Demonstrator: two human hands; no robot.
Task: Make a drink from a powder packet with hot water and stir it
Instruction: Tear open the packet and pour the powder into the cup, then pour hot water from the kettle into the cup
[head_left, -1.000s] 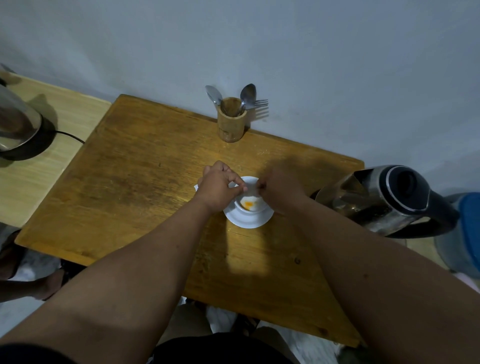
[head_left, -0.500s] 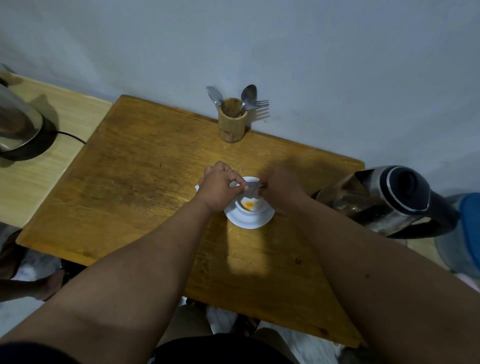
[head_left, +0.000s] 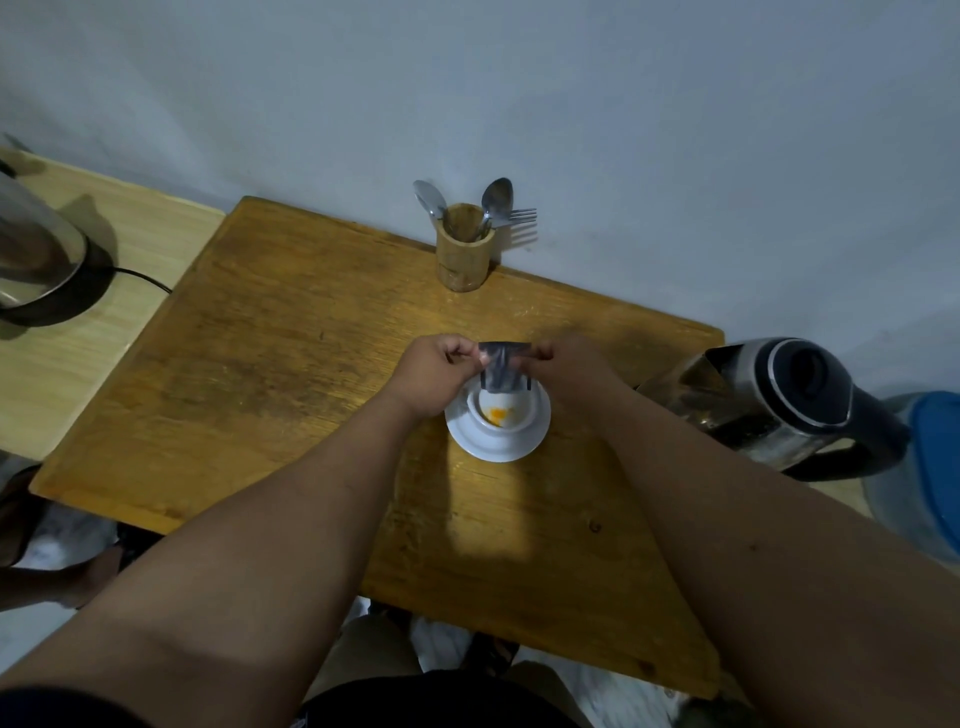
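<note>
A white cup (head_left: 503, 415) stands on a white saucer (head_left: 488, 447) in the middle of the wooden table (head_left: 291, 374); orange powder lies at the cup's bottom. Above the cup's far rim hangs a small silvery powder packet (head_left: 503, 370), mouth downward. My left hand (head_left: 441, 369) pinches its upper left corner and my right hand (head_left: 566, 364) pinches its upper right corner. A steel kettle with a black lid and handle (head_left: 779, 400) stands just right of the saucer.
A wooden holder (head_left: 462, 249) with spoons and a fork stands at the table's back edge by the wall. A second kettle on a corded base (head_left: 36, 260) sits on a paler table at left. A blue-topped container (head_left: 930, 462) is at far right.
Both hands rose from low over the cup and moved slightly apart, lifting the packet so that it now hangs spread out between them above the cup.
</note>
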